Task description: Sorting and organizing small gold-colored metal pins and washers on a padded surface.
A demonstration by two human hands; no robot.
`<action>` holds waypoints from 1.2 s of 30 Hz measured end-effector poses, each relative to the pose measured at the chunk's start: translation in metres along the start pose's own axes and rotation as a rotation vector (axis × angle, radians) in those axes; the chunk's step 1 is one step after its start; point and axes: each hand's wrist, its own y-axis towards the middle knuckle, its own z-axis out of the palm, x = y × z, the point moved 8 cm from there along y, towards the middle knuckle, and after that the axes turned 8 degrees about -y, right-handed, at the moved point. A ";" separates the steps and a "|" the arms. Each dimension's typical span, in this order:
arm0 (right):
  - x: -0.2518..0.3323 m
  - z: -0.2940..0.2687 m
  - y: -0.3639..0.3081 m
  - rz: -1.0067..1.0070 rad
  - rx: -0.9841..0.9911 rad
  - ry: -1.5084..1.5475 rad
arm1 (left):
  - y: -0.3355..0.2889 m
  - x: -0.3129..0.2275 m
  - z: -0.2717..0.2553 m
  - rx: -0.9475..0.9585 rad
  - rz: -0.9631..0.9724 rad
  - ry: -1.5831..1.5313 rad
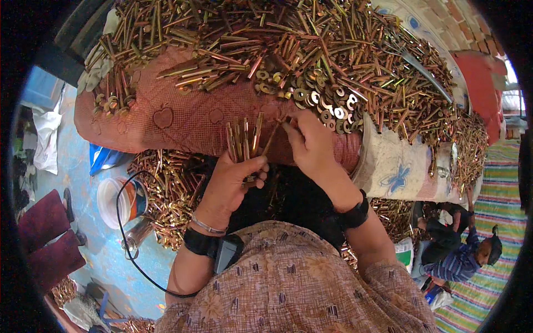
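My left hand [240, 180] is closed round a bunch of brass-coloured bolts [239, 141], which stand roughly upright out of the fist. Beside them, my right hand [312, 145] pinches the upper end of a single bolt [272, 140] between thumb and fingers. That bolt slants down toward the left hand; whether its lower end touches the bunch I cannot tell. Just beyond the right hand lies a heap of shiny round washers [327, 105]. Behind both hands stretches a reddish mesh-covered surface [183, 119].
A large pile of loose bolts [233, 33] covers the far side, with a metal fork [425, 75] on it. More bolts [172, 188] lie below on the left, near a white bucket [114, 201]. A printed white sack [391, 169] hangs at right. Another person [463, 258] sits beyond it.
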 end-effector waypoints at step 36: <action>-0.002 0.047 -0.017 0.668 0.334 0.998 | -0.004 -0.011 0.010 -0.040 0.085 -0.003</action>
